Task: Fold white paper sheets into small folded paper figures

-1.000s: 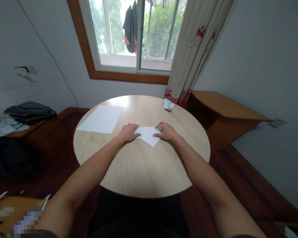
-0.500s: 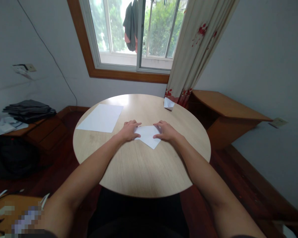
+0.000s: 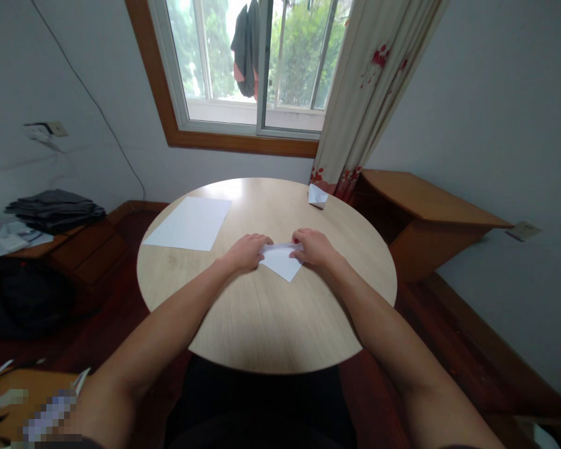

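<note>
A small folded sheet of white paper [image 3: 284, 267] lies on the round wooden table [image 3: 262, 324], one corner pointing toward me. At its left end, my left hand [image 3: 250, 251] is closed on the edge with curled fingers. My right hand [image 3: 312, 246] pinches the right end, thumb on top and fingers at the far side. Between the hands, the paper's far edge is bent up and over in a narrow strip. Fingers cover both ends of the sheet.
A flat white sheet [image 3: 191, 223] rests on the table's left side. A folded white paper piece [image 3: 317, 196] stands near the far right rim. Beyond are a window, a curtain [image 3: 355, 93] and a brown wooden desk [image 3: 434, 199]. Dark folded cloth [image 3: 56, 209] lies at left.
Both hands have curled their fingers in around the paper's far edge, which is now folded toward me. My left hand has shifted slightly right. The other papers have not moved.
</note>
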`<state>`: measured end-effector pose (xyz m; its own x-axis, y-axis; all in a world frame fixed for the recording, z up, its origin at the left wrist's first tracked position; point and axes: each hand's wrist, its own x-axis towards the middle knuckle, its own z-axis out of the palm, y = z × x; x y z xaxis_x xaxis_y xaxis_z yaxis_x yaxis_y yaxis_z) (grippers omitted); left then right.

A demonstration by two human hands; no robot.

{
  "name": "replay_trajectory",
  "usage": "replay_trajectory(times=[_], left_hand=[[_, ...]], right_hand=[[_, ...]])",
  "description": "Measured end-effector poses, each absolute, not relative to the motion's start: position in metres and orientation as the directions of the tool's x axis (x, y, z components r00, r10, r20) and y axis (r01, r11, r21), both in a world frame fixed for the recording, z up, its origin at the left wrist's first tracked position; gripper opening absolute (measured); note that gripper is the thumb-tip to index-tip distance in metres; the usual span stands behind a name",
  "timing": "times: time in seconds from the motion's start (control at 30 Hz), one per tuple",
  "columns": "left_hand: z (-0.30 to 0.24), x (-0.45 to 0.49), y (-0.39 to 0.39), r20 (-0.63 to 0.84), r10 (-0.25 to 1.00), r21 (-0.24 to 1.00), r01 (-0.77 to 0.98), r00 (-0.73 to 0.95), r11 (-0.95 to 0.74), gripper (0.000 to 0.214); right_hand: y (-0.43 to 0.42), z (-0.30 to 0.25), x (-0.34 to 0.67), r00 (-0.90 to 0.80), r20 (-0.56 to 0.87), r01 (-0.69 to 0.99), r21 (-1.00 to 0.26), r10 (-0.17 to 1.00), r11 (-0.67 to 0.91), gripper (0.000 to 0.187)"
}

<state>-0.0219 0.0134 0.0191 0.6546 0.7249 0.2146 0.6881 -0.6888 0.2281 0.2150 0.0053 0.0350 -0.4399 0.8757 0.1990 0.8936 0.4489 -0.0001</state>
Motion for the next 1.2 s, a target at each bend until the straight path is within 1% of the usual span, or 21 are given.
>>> replay_trajectory(times=[0.07,0.17,0.23,0.37,0.47,0.57,0.63,0.8,0.97,1.07,1.2], left_hand=[[0.019,-0.02,0.01,0.196,0.725,0.235,0.686,0.661,-0.689,0.047],[0.021,-0.019,0.007,0.165,0.726,0.233,0.689,0.668,-0.686,0.043],[0.023,-0.02,0.004,0.147,0.725,0.235,0.688,0.673,-0.686,0.042],[0.026,-0.02,0.001,0.132,0.719,0.233,0.683,0.683,-0.692,0.047],[0.026,-0.019,0.001,0.132,0.714,0.212,0.684,0.687,-0.698,0.042],[0.024,-0.018,0.003,0.137,0.716,0.202,0.688,0.685,-0.697,0.04],[0.023,-0.019,0.004,0.139,0.718,0.206,0.69,0.682,-0.694,0.042],[0.023,-0.019,0.006,0.134,0.743,0.228,0.709,0.656,-0.667,0.059],[0.023,-0.02,0.006,0.102,0.749,0.229,0.717,0.655,-0.658,0.062],[0.022,-0.02,0.006,0.117,0.736,0.218,0.706,0.667,-0.674,0.06],[0.021,-0.02,0.007,0.147,0.728,0.192,0.703,0.669,-0.685,0.053]], right_hand=[[0.004,0.036,0.214,-0.443,0.178,0.892,-0.005,0.879,0.451,0.033],[0.003,0.037,0.213,-0.459,0.183,0.883,-0.02,0.87,0.47,0.032],[0.003,0.038,0.211,-0.474,0.201,0.875,-0.006,0.857,0.485,0.029],[0.0,0.039,0.209,-0.502,0.193,0.862,0.031,0.843,0.506,0.018],[-0.002,0.038,0.209,-0.507,0.186,0.857,0.004,0.841,0.516,0.015],[-0.002,0.037,0.21,-0.479,0.182,0.869,-0.04,0.859,0.494,0.02],[0.0,0.035,0.208,-0.466,0.19,0.875,-0.042,0.864,0.482,0.021],[0.01,0.026,0.2,-0.454,0.182,0.884,-0.027,0.872,0.466,0.017],[0.016,0.023,0.204,-0.459,0.12,0.883,-0.052,0.88,0.467,0.02],[0.012,0.025,0.204,-0.498,0.143,0.862,-0.019,0.855,0.506,0.023],[0.005,0.028,0.197,-0.531,0.163,0.847,0.058,0.832,0.529,0.022]])
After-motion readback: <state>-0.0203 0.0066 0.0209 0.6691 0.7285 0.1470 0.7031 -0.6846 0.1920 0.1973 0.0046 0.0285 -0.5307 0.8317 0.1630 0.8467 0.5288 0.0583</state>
